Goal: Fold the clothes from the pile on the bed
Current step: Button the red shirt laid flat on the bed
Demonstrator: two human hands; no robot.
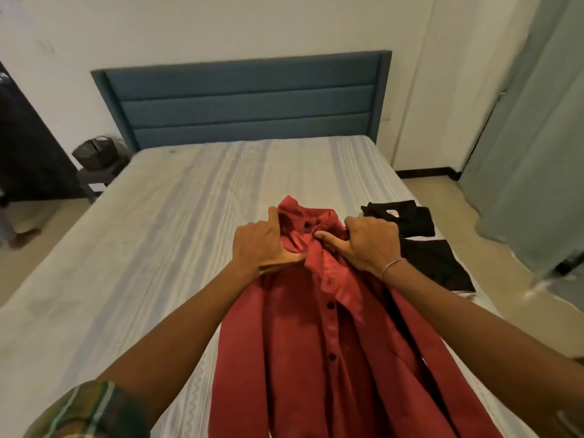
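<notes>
Head view: I look down my two bare arms at a red shirt [303,343] spread lengthwise on the bed [142,248].
Left hand [264,245]: closed on the shirt's left shoulder, fingers tucked into the cloth, thumb sticking up beside the collar.
Right hand [371,243]: gripping the shirt's right shoulder, thumb pressed flat on the button placket just under the collar; a thin bracelet [391,266] sits on that wrist.
Red shirt: buttoned front facing up, dark buttons running from between my hands down toward me; the collar lies just past my fingertips, and the lower end runs out of the bottom of the frame.
Writing: none I can read; a pale tag shows at the neck of the farther black garment [399,218], too small to make out.
Black garments: two folded dark pieces just to the right of my right hand, the nearer one [437,263] beside my wrist, close to the bed's right edge.
Bed edges: the striped sheet runs wide to the left of my left hand and on ahead to the blue headboard [246,99]; the right edge is near, just past the black pieces.
Beyond the bed: a dark basket [94,153] on a small stand far left of my hands, and a grey curtain [531,153] off to the right.
Sleeve: a green plaid cuff [91,412] on my left arm at the bottom corner.
</notes>
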